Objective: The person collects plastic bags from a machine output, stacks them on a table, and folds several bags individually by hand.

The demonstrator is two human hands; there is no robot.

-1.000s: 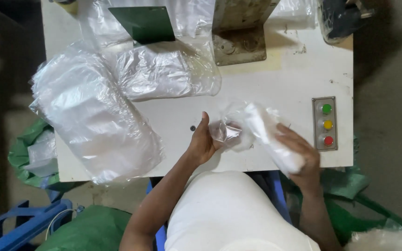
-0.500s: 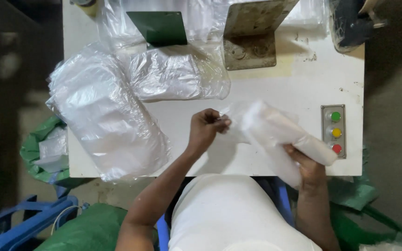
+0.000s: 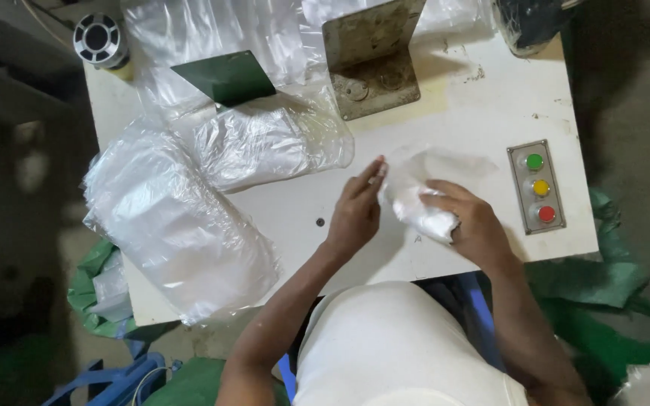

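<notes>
a: what's the bench (image 3: 453,113) like?

b: white, scuffed, with dark specks toward one o'clock. a bent metal bracket (image 3: 370,56) stands at twelve, a green plate (image 3: 226,77) at eleven, and a reel (image 3: 100,37) sits in the far corner at ten o'clock.

a: and the plastic?

b: a big stack of clear bags (image 3: 178,225) hangs over the edge at eight o'clock, a smaller heap (image 3: 265,143) lies just beyond it, and loose film (image 3: 212,30) spreads behind the plate.

a: the hands?

b: the right hand (image 3: 472,222) has its grip clenched on a small clear bag (image 3: 419,203), lying on the bench at about four o'clock from the bracket. the left hand (image 3: 355,214) is released, fingers straight, tips touching the bag's edge.

a: anything beside them?

b: a metal button panel (image 3: 539,186) at three o'clock, with green, yellow and red buttons.

a: the room?

b: dim. dark floor (image 3: 641,113) on the right, green sacking (image 3: 611,271) at four o'clock, more green cloth (image 3: 92,293) at eight, and a blue frame (image 3: 114,380) low at seven.
</notes>
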